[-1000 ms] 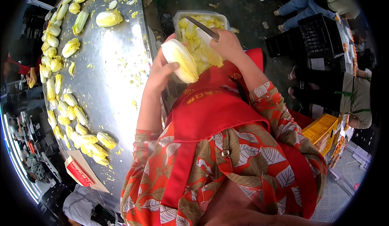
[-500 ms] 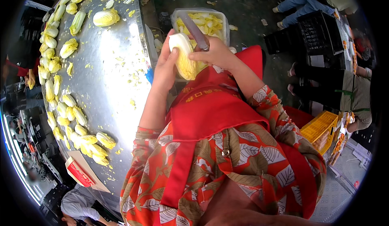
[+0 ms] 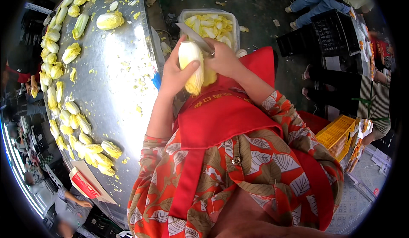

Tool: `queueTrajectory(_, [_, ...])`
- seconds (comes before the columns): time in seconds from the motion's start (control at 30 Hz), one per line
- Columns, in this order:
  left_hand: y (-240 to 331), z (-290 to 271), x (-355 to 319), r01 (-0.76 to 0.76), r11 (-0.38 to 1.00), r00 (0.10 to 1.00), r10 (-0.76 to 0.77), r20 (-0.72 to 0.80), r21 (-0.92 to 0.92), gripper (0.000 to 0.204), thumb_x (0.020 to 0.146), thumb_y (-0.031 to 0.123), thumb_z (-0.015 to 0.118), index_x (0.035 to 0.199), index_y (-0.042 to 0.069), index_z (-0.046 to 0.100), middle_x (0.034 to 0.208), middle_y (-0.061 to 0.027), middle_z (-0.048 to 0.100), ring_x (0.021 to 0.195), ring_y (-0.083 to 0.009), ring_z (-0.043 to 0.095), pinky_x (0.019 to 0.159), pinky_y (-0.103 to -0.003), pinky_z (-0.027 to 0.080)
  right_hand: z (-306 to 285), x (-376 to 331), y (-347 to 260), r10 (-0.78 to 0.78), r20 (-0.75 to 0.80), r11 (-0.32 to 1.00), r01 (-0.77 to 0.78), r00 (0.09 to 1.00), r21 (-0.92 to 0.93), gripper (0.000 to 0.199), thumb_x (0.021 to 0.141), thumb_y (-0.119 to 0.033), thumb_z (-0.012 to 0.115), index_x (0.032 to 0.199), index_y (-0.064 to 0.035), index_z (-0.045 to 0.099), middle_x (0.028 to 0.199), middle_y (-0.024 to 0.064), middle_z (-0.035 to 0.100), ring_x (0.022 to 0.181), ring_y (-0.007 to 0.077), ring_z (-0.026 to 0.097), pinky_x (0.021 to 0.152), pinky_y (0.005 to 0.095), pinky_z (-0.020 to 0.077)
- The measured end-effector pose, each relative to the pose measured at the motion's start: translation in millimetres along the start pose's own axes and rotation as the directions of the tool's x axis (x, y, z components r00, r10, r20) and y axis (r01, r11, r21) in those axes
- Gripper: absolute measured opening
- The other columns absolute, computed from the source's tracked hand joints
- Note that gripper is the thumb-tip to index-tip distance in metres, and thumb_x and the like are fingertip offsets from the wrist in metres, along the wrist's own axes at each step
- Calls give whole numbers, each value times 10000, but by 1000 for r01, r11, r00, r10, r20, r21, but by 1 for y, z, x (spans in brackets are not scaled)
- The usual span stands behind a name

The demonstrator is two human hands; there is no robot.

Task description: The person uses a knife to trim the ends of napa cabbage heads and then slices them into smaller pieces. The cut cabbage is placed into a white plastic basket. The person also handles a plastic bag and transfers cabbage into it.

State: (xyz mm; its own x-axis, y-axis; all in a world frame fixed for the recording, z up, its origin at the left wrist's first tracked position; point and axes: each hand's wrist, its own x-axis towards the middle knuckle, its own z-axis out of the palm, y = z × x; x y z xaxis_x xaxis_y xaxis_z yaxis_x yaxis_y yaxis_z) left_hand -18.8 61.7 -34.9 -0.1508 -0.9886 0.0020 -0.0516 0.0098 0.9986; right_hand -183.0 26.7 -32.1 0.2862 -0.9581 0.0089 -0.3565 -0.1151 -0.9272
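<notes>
Head view: right of the worktop [image 3: 113, 78], the left hand [image 3: 174, 74] grasps the cabbage [image 3: 191, 61]; the right hand [image 3: 225, 59] clasps the knife [image 3: 194, 35]. Cabbage judged fairly light, firm at its white end, soft and tearable at the yellow tip, possibly slippery; best held round the middle.

On your red cloth apron [image 3: 230, 120] you wear a slanting row of gold-yellow printed characters [image 3: 223, 94], part of it lost among the folds. Left of the apron and lower, you have a flat tan cardboard piece [image 3: 103, 196] bearing a bright red printed panel [image 3: 83, 184] with white lettering, too small to make out fully.
</notes>
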Motion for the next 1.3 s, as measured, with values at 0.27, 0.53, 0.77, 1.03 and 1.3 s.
queueTrajectory(0.27, [-3,-6,-1,181,727,974,-38,224,-662,810,785,305,655,1425,71,218,1104,-150,582,980,-237,582,862,-345,459,-41,18,23,234,15,919,-216,972,-330,464,709,-281,690,1095,-34,612,951,163,660,883,309,635,779,350,474])
queueTrajectory(0.53, [-5,3,8,82,742,992,-122,-14,-665,603,803,476,540,1221,51,449,1273,-187,486,1233,-284,415,1034,-435,336,-21,-4,-6,291,358,842,-416,887,345,549,778,-234,698,1227,11,496,741,36,578,518,77,506,442,205,383])
queueTrajectory(0.77, [-12,3,3,40,973,951,-106,-289,-228,507,813,261,673,1198,5,466,1068,-98,563,971,-166,539,842,-295,436,-8,-7,-4,28,177,933,-89,984,348,576,708,-239,762,1188,-9,541,816,11,561,636,62,529,549,196,415])
queueTrajectory(1.03, [-4,7,0,47,947,959,-131,-250,-317,381,802,136,695,1124,-7,549,982,-73,622,876,-119,583,768,-260,475,-21,-7,-17,179,361,903,-299,915,310,525,721,-233,731,1163,-9,556,931,45,587,818,102,547,732,251,452])
queueTrajectory(1.3, [-3,5,-2,59,952,980,-112,-164,-300,410,761,89,715,1129,-12,565,1009,-74,630,900,-123,593,795,-273,485,-16,-4,-4,-73,271,960,-7,960,282,484,746,-166,691,1180,-4,551,912,35,607,784,97,563,723,241,454])
